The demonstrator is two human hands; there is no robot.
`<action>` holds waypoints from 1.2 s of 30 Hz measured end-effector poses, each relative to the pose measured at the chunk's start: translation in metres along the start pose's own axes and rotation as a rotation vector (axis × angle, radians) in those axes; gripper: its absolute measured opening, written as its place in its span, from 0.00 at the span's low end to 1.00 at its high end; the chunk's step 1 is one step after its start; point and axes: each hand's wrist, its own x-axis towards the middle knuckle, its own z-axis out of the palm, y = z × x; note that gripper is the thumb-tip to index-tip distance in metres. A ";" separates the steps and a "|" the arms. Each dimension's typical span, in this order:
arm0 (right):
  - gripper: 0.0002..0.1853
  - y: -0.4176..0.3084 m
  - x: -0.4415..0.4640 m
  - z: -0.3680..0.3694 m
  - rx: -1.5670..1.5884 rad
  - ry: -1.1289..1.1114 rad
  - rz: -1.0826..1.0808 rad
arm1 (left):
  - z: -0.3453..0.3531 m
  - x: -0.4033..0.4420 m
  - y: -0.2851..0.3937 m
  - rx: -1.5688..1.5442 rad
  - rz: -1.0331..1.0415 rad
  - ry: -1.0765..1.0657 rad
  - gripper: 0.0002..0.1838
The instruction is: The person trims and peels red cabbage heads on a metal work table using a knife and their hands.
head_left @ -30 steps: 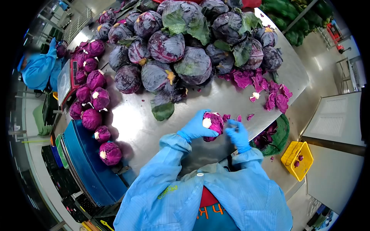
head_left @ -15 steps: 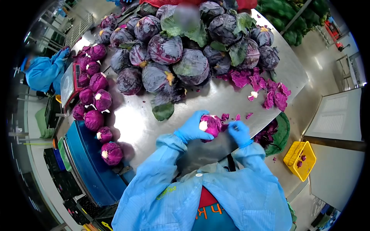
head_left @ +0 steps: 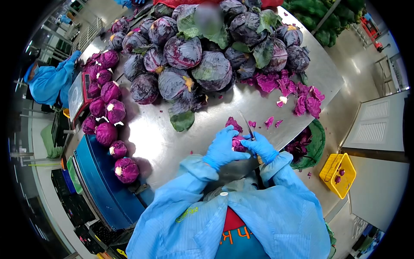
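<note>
The cabbage (head_left: 238,143), now largely covered, was grasped in the left hand (head_left: 224,149) over the worktop (head_left: 172,144)'s near side. The knife (head_left: 247,124), its blade newly exposed, was gripped in the right hand (head_left: 262,147). Whether the leaf (head_left: 233,124) beyond was attached could not be told.

Sleeves (head_left: 166,190) light blue; cabbage (head_left: 238,143) purple; basket (head_left: 338,175) yellow; scale (head_left: 80,97) red-edged; logo (head_left: 186,214) yellow-green; lettering (head_left: 236,234) orange.

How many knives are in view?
1. The knife is in the right hand, blade over the table, beside the cabbage in the left hand. Others may be hidden under the piled heads.
</note>
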 end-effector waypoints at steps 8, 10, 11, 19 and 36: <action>0.16 -0.003 -0.001 -0.002 -0.845 0.083 -0.524 | 0.022 0.003 -0.002 0.076 -0.004 0.138 0.31; 0.12 -0.004 0.002 -0.007 -0.956 0.121 -0.563 | 0.031 0.001 -0.017 0.057 0.054 0.163 0.32; 0.12 0.003 0.010 -0.022 -1.003 0.186 -0.602 | 0.029 -0.004 -0.022 -0.043 0.056 0.175 0.33; 0.29 -0.004 0.000 -0.092 -0.918 0.821 -0.229 | 0.002 -0.046 -0.079 -0.659 0.071 0.222 0.40; 0.17 -0.013 0.081 0.040 -0.628 -0.236 -0.677 | -0.012 -0.031 -0.074 -0.627 0.027 0.063 0.50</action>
